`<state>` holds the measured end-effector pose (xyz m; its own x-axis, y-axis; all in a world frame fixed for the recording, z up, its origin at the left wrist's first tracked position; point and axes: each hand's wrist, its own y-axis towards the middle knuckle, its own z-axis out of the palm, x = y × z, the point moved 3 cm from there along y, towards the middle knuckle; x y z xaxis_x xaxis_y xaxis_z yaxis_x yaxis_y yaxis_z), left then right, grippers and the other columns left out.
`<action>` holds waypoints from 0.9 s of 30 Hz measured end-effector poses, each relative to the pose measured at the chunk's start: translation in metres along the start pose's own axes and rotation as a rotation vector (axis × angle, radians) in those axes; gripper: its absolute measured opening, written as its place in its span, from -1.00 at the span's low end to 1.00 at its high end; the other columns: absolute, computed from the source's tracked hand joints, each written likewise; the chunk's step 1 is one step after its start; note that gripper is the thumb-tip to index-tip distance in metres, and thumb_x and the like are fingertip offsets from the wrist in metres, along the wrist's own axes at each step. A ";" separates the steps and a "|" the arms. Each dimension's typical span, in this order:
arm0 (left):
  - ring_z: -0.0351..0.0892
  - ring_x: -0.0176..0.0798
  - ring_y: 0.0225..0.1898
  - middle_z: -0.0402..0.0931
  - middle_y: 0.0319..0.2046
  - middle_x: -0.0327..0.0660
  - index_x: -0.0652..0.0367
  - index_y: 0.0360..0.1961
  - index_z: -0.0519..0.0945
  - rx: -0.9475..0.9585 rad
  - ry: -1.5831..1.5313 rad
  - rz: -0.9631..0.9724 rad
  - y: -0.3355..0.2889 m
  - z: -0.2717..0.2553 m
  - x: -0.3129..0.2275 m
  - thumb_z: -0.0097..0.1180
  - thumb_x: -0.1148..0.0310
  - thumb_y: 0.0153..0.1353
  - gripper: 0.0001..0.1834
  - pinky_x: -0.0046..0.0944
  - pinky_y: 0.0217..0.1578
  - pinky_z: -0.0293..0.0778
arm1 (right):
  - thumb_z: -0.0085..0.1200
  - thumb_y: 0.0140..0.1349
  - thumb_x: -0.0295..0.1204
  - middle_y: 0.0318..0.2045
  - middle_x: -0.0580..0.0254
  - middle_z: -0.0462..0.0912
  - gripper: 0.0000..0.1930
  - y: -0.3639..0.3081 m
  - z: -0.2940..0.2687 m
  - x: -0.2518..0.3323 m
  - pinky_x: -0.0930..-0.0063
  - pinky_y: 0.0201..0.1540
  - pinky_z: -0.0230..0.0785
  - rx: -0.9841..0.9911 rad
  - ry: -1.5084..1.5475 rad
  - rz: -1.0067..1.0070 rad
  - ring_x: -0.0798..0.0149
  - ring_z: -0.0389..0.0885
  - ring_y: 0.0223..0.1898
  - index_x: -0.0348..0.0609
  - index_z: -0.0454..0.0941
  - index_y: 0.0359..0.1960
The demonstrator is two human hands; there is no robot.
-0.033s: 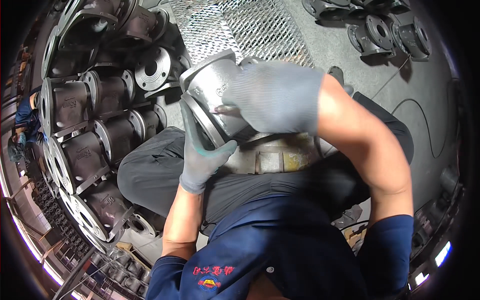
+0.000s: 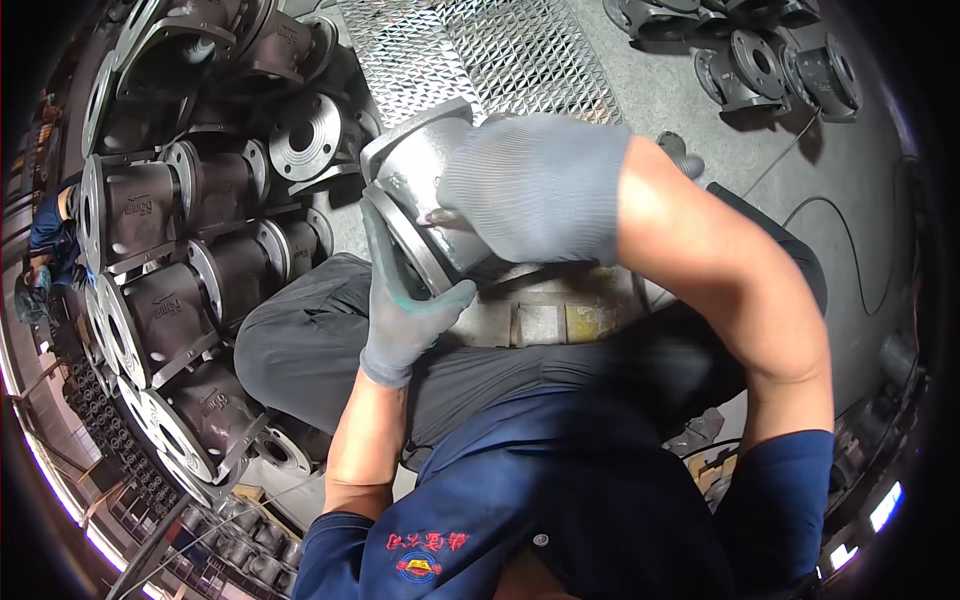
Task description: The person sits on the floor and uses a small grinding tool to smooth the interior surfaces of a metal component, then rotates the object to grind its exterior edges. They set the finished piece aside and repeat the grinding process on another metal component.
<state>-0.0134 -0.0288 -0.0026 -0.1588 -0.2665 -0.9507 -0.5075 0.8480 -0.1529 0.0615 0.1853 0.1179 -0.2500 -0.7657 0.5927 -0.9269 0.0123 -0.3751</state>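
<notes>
At the far left edge, small and bent by the lens, a co-worker in blue (image 2: 55,228) shows beside the stock; next comes a stack of dark flanged castings (image 2: 140,212), lying on their sides in rows, several with their round end flanges turned outward; at the right side of that stack one casting with a ringed flange face (image 2: 305,140) looks toward the person; then, over the dark trousers (image 2: 300,320) of the seated person, the left hand (image 2: 408,312), in a grey-green glove, grips the lower flange of a grey casting (image 2: 410,168), thumb on the near side and fingers along the outer side; this casting sits tilted between the two hands, in front of the person, its other flange pointing up and away; behind it a diamond-patterned metal sheet (image 2: 540,60) lies on the floor; below it a pale block with a yellow patch (image 2: 540,320) shows near the lap; the right hand (image 2: 540,190), in a grey ribbed glove, is bent over the right side of the casting, its fingers largely hidden, so whether it is closed on anything I cannot tell; farther right, more castings (image 2: 745,75) stand on the floor and a thin black cable (image 2: 858,262) curves across it
</notes>
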 end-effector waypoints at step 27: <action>0.47 -0.07 0.46 0.37 0.53 0.13 0.37 0.75 -0.38 -0.007 -0.061 0.050 -0.004 0.006 -0.001 0.74 0.40 0.00 0.62 -0.08 0.47 0.41 | 0.25 0.26 -0.42 -0.31 -0.16 0.85 -0.81 -0.012 0.002 0.019 0.09 -0.18 0.75 0.261 -0.232 -0.131 -0.12 0.89 -0.25 -0.23 0.87 -0.24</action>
<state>-0.0062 -0.0292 -0.0025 -0.1319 -0.1952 -0.9719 -0.5065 0.8560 -0.1032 0.0685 0.1691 0.1322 -0.0365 -0.8755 0.4817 -0.8370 -0.2366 -0.4935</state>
